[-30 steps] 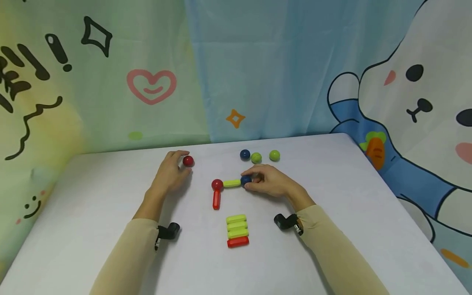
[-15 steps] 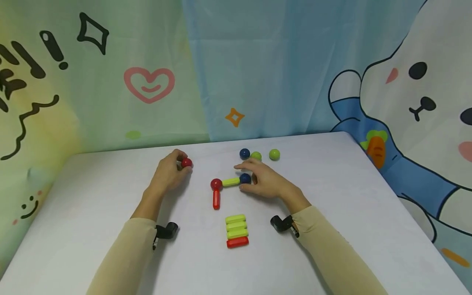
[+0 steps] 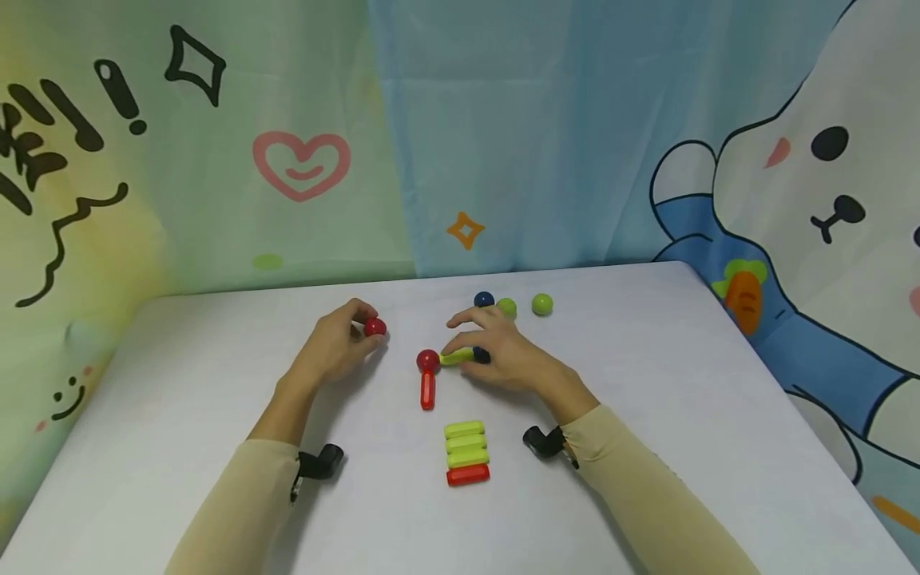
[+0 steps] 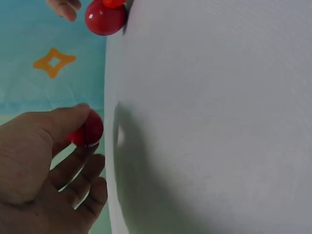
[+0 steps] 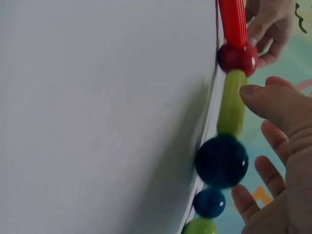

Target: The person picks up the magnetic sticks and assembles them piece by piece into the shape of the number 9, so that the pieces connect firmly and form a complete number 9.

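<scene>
My left hand pinches a red ball between thumb and fingertips; the left wrist view shows the same ball. Right of it lies a joined piece: a red ball with a red rod toward me and a yellow-green rod leading to a dark blue ball. Over that yellow-green rod hovers my right hand, fingers loosely bent and spread. In the right wrist view its thumb overlaps the rod's edge; I cannot tell whether they touch.
Behind the right hand sit a dark blue ball and two green balls, one farther right. Nearer me, several yellow-green rods lie stacked side by side with a red rod. A printed curtain hangs behind the white table.
My right hand has let go of the joined piece's blue ball and shifted left over the yellow-green rod. My left hand has taken the loose red ball and drawn it slightly toward me.
</scene>
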### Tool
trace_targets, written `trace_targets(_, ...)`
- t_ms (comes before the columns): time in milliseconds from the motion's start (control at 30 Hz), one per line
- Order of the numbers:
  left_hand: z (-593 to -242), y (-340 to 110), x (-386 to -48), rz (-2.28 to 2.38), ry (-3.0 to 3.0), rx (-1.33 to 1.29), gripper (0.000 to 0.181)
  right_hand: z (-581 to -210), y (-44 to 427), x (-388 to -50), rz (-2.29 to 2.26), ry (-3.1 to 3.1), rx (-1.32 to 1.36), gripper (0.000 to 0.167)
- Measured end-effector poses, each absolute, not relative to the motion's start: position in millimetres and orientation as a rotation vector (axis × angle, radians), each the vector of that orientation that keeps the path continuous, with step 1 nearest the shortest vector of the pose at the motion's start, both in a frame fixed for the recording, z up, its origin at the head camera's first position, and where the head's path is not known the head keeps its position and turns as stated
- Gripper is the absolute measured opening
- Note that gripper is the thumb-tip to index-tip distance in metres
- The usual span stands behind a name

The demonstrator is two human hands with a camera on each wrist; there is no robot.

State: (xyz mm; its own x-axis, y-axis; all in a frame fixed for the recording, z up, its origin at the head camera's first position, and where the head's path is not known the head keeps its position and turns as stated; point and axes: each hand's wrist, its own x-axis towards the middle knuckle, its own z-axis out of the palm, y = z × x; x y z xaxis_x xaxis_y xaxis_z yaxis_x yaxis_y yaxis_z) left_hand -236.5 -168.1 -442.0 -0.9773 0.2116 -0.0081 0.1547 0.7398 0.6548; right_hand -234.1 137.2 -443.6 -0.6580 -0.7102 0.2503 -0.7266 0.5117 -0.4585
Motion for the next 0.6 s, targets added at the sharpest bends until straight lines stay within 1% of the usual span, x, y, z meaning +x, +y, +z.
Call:
trace_targets(133, -439.8, -169.8, -233.2, 1.070, 2.827, 0.354, 0.036, -441.6, 128.6, -234.3, 0.778, -2.630, 1.381, 0.024)
trace_targets(400, -435.8, -175.7, -223.2, 1.042, 2.737, 0.428, 0.037, -440.5, 115.0, -234.3, 0.725, -2.618, 1.490, 0.028)
trace_targets(600, -433.6, -176.9, -211.0, 1.033, 2.650, 0.495, 0.039, -443.3, 109.0, -234.7, 0.678, -2.693, 1.508, 0.028)
